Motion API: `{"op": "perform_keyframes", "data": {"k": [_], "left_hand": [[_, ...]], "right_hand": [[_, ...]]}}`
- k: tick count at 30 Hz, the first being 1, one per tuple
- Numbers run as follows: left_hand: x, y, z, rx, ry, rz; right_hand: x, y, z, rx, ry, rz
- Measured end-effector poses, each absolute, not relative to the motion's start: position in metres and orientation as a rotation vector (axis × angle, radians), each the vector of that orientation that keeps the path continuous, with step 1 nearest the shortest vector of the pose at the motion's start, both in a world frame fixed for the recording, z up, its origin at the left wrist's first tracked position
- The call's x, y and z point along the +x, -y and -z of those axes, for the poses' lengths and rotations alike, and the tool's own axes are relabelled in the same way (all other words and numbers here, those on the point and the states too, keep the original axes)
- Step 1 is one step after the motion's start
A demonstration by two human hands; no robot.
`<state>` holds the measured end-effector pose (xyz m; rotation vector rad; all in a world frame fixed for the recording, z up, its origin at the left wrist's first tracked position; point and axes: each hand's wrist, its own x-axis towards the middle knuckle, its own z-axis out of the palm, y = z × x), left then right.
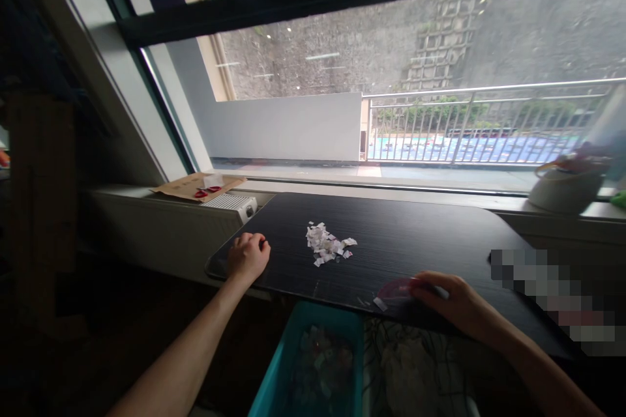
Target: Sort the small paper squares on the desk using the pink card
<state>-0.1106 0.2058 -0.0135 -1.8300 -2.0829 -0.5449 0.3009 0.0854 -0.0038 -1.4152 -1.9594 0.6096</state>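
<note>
At the left end of the black table (411, 228), my left hand (250, 253) rests in a loose fist, and nothing shows between its fingers. My right hand (443, 293) grips a pink see-through curved plastic piece (394, 288) at the table's front edge. Beside that piece lies a small white paper strip (380, 304). A heap of small white paper scraps (325, 244) sits on the tabletop between my hands, apart from both. Below the front edge stands a turquoise bin (288, 339) with many pale scraps in it.
Red-handled scissors (207, 191) lie on brown cardboard (171, 187) by a white radiator (239, 208). A pale pot (565, 189) stands on the right of the windowsill. Patterned cloth (460, 365) lies right of the bin. A blurred patch covers the table's right end.
</note>
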Motion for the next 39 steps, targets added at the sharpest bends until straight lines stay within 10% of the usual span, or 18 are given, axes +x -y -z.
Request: {"op": "perform_keyframes", "data": {"k": [39], "left_hand": [[-0.106, -0.199, 0.011, -1.836, 2.166, 0.504]], "right_hand": [[0.224, -0.147, 0.004, -1.365, 1.958, -0.302]]}}
